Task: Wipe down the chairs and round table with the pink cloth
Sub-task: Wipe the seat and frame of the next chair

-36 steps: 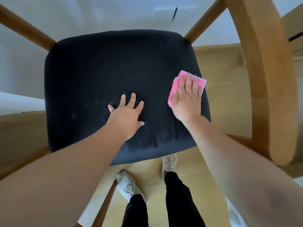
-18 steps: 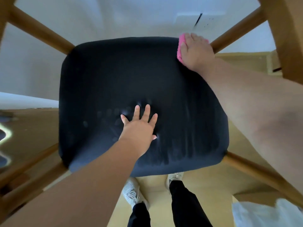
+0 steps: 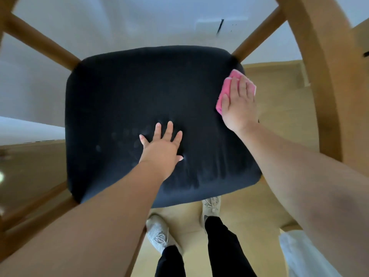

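A chair with a dark navy padded seat (image 3: 139, 100) and a light wooden frame (image 3: 319, 76) fills the head view, seen from above. My left hand (image 3: 161, 148) lies flat near the seat's middle, fingers spread, holding nothing. My right hand (image 3: 238, 104) presses the folded pink cloth (image 3: 225, 90) flat against the seat's right edge, close to the far right corner. Most of the cloth is hidden under the palm and fingers. The round table is out of sight.
The curved wooden backrest rail (image 3: 329, 116) arcs close by on the right. Wooden rungs (image 3: 40, 43) cross at the upper left and upper right. My two feet in pale shoes (image 3: 157, 234) stand on the light wood floor (image 3: 279, 112) just below the seat. White fabric (image 3: 295, 254) shows at the lower right.
My right hand slid the pink cloth from the seat's right side up to the far right corner, then back down along the right edge. My left hand stayed planted on the seat.
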`<action>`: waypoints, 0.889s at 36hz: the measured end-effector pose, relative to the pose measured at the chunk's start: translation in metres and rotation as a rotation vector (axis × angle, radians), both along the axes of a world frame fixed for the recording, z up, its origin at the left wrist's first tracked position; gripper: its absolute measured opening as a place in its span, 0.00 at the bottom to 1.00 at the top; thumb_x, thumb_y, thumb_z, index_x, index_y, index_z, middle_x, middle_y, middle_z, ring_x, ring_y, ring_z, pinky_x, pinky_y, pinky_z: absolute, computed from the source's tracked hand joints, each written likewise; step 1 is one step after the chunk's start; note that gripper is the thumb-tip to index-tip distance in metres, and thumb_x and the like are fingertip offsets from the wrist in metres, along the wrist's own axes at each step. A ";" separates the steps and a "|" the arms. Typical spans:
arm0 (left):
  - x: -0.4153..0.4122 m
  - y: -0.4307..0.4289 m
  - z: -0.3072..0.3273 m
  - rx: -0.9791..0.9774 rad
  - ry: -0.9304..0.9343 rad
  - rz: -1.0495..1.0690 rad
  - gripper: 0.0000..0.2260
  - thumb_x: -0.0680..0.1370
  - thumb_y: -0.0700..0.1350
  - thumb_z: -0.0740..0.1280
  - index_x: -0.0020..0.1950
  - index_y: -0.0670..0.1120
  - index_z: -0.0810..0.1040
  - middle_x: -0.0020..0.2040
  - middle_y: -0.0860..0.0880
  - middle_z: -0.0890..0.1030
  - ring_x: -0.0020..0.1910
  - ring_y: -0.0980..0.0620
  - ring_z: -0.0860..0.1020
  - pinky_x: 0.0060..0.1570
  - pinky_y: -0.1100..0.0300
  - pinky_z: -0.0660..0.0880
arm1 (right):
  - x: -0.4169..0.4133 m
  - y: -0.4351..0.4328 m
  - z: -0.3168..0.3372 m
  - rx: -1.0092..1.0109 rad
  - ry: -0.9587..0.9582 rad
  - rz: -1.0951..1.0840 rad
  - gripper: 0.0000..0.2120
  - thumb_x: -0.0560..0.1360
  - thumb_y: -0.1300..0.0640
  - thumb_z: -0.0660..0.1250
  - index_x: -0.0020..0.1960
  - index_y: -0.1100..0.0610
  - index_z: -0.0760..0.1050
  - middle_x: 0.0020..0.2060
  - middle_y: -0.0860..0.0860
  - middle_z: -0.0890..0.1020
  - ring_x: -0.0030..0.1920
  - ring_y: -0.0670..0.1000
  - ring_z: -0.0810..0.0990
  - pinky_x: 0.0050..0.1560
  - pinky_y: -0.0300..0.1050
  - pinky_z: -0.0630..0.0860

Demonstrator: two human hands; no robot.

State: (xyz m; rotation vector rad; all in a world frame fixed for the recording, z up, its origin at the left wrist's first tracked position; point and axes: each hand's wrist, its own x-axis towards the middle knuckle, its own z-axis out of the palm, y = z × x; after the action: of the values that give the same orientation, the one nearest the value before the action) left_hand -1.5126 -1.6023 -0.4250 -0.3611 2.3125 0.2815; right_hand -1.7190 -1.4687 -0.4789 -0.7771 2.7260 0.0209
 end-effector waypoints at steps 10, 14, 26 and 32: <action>0.025 0.004 -0.001 0.015 0.182 0.081 0.28 0.82 0.56 0.53 0.78 0.52 0.45 0.78 0.48 0.39 0.76 0.45 0.39 0.71 0.36 0.47 | 0.143 0.093 0.012 -0.061 -0.032 -0.246 0.33 0.79 0.44 0.37 0.79 0.61 0.49 0.78 0.60 0.51 0.78 0.61 0.47 0.78 0.56 0.43; 0.075 0.009 0.010 -0.019 0.258 0.115 0.25 0.83 0.53 0.50 0.78 0.49 0.49 0.79 0.47 0.45 0.77 0.49 0.43 0.74 0.47 0.45 | 0.170 0.115 0.009 -0.071 -0.066 -0.219 0.33 0.79 0.45 0.37 0.79 0.62 0.48 0.78 0.61 0.49 0.78 0.61 0.45 0.78 0.56 0.42; 0.203 0.006 0.053 0.000 0.384 0.222 0.18 0.69 0.44 0.59 0.53 0.43 0.83 0.53 0.45 0.83 0.51 0.46 0.82 0.53 0.48 0.77 | 0.218 0.073 0.003 -0.036 -0.028 0.027 0.30 0.81 0.47 0.40 0.79 0.60 0.48 0.79 0.57 0.50 0.78 0.60 0.45 0.77 0.59 0.43; 0.239 -0.003 0.066 -0.035 0.351 0.233 0.20 0.70 0.46 0.54 0.51 0.46 0.83 0.51 0.49 0.83 0.50 0.46 0.81 0.50 0.53 0.78 | 0.235 0.051 0.004 -0.063 -0.008 0.225 0.29 0.81 0.48 0.44 0.78 0.62 0.55 0.77 0.59 0.58 0.77 0.62 0.53 0.75 0.61 0.47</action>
State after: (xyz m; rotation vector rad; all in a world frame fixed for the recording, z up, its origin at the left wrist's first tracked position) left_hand -1.2740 -1.6050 -0.3588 -0.6441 2.6227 0.4495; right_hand -1.4844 -1.4173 -0.4750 -1.0951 2.6289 -0.0187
